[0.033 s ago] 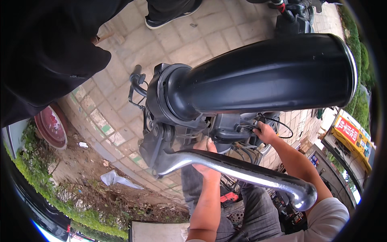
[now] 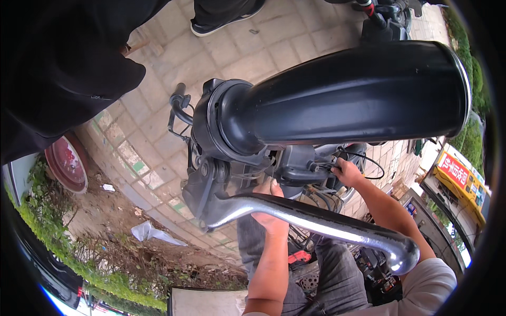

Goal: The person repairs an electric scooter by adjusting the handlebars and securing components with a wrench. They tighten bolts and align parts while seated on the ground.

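Two bare hands at a dark motorbike-like vehicle (image 2: 298,173), which bears a large black tapered shell (image 2: 358,97), the reference for all positions given here. Left hand (image 2: 270,217): below the narrow end of the shell, partly covered by a glossy dark curved bar (image 2: 321,224) that crosses in front of it; thumb and fingertip lie close together, but whether they grip anything cannot be told. Right hand (image 2: 346,174): just below the shell, nearer its wide end; fingers curled and narrowly spaced at a small black part of the vehicle, a firm hold not being distinguishable. Black cable (image 2: 379,165): looped beside the right hand, below the shell. Handlebar (image 2: 182,108): left of the shell, past its narrow end. Grey jeans (image 2: 340,271): well below the shell, with a red object (image 2: 299,256) between the legs. Pale plastic sheet (image 2: 153,233): below and left of the shell, on bare soil. Reddish basin (image 2: 66,160): well left of the shell. Dark-clothed leg of another person (image 2: 63,79): left of and above the shell. Paved ground (image 2: 295,50): visible above the shell.
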Tool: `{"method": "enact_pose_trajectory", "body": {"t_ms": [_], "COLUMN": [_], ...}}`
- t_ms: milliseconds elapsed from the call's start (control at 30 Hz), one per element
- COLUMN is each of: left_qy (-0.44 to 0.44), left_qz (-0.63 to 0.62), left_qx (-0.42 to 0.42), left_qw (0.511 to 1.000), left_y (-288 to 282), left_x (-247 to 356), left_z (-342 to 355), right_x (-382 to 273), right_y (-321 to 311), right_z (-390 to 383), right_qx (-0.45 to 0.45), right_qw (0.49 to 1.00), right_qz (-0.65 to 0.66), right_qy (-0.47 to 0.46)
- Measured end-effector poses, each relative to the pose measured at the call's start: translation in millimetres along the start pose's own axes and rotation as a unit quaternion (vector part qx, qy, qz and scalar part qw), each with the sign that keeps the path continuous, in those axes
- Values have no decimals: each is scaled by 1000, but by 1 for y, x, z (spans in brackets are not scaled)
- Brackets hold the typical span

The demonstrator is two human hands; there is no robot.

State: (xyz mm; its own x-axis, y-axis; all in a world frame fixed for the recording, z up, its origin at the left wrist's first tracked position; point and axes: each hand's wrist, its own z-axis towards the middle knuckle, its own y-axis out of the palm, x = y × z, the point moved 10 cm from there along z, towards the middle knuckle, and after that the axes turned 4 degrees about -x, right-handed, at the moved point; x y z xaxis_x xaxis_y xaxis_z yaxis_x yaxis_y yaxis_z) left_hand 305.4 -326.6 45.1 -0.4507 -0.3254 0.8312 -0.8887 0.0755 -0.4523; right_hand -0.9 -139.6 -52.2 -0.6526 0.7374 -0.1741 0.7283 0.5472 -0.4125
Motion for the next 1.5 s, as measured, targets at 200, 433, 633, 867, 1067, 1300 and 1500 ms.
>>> {"method": "enact_pose_trajectory", "body": {"t_ms": [200,433,633,867,1067,1300,1500], "left_qy": [-10,26,39,56,92,69,73], "left_qz": [-22,2,7,-64,-88,-156,-136], "left_qx": [-19,-66,-35,-37,-37,-60,-73], "left_qw": [1000,997,999,996,991,984,985], "left_y": [0,6,11,26,27,37,40], "left_x": [5,16,20,19,27,20,24], "left_z": [-2,-10,-13,-7,-10,-18,-18], "right_x": [-16,-3,4,-13,-9,-9,8], "right_y": [-12,2,3,-11,-9,-7,11], "right_z": [3,2,12,6,-9,-5,-1], "right_qx": [-7,-2,-20,-38,-11,-17,54], "right_qw": [999,1000,998,999,1000,999,998], "right_qz": [-50,-5,43,-16,-7,-25,33], "right_qy": [-8,-13,-41,-12,-16,11,-10]}}
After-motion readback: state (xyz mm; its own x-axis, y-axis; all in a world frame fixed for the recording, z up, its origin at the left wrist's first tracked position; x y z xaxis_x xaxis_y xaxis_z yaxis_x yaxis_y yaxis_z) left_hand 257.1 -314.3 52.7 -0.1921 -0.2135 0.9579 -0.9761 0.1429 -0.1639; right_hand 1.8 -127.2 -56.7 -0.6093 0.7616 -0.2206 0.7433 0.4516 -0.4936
